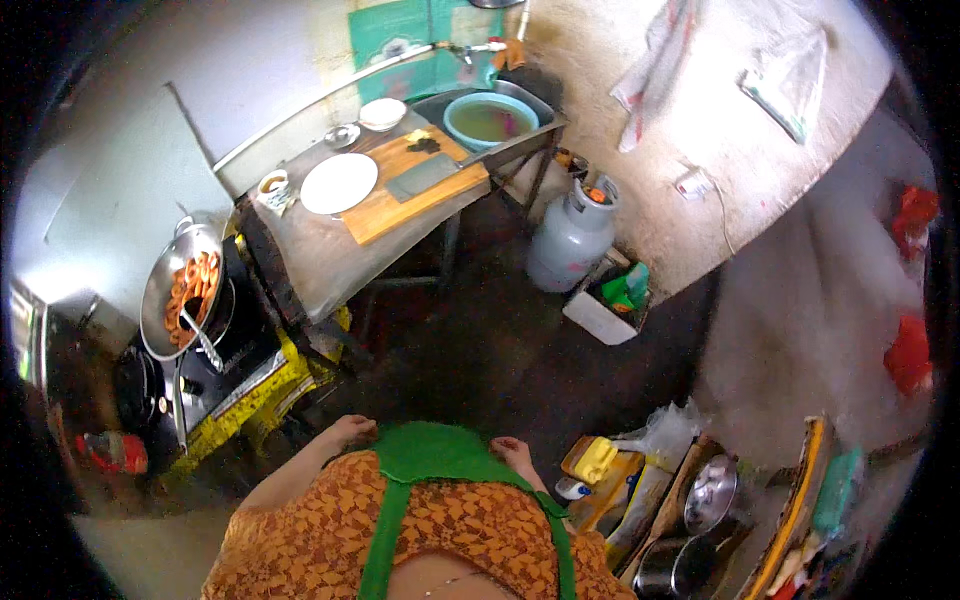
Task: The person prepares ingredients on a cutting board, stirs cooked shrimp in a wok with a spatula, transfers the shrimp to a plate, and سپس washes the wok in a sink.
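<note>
My left hand [352,430] is beside the left edge of the green apron [430,450], its fingers curled in. At the apron's right edge is my right hand [513,453], also with bent fingers. Whether either hand grips the cloth is too small to make out. Ahead on the left, a wok [152,308] sits tilted on the stove [225,375] with orange-brown pieces of food [200,275] and a metal spatula [203,340] in it. Both hands are well apart from the wok.
A table [300,255] holds a white plate [339,184], a cutting board [375,221] with a cleaver [423,177], and bowls. Beyond is a sink with a blue basin [452,125]. A gas cylinder [570,243] and a white box [600,323] stand right; a cluttered shelf [655,515] is near right.
</note>
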A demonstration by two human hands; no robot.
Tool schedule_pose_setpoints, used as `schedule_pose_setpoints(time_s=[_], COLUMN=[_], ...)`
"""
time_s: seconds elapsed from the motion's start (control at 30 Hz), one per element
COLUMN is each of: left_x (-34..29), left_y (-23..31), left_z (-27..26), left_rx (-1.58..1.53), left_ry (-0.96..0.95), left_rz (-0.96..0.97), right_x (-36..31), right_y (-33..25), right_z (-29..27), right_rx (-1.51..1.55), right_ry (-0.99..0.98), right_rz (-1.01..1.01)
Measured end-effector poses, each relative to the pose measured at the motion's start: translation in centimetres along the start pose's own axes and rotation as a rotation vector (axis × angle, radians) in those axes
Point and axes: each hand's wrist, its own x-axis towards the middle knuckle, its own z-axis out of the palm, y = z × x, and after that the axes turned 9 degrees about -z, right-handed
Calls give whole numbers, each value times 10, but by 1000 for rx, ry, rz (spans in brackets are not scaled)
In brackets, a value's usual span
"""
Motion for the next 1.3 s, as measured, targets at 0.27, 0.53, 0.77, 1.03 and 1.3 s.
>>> schedule_pose_setpoints(time_s=[0.27, 0.53, 0.77, 1.03, 1.3], left_x=[35, 43, 65, 145, 243], left_y=[-74, -50, -5, -9, 34], left_z=[-17, -56, -98, -88, -13], left_rx=[-282, -464, -667, -587, -1338], left_ry=[38, 107, 19, 293, 475], left_rz=[127, 174, 246, 397, 85], right_x=[63, 141, 215, 350, 501], right_y=[-22, -148, -235, -443, -552], right_z=[24, 103, 107, 97, 110], right_rx=[-98, -519, -516, -472, -929], right_ry=[-167, -348, -253, -144, -435], right_rz=[-219, -347, -697, -843, -1377])
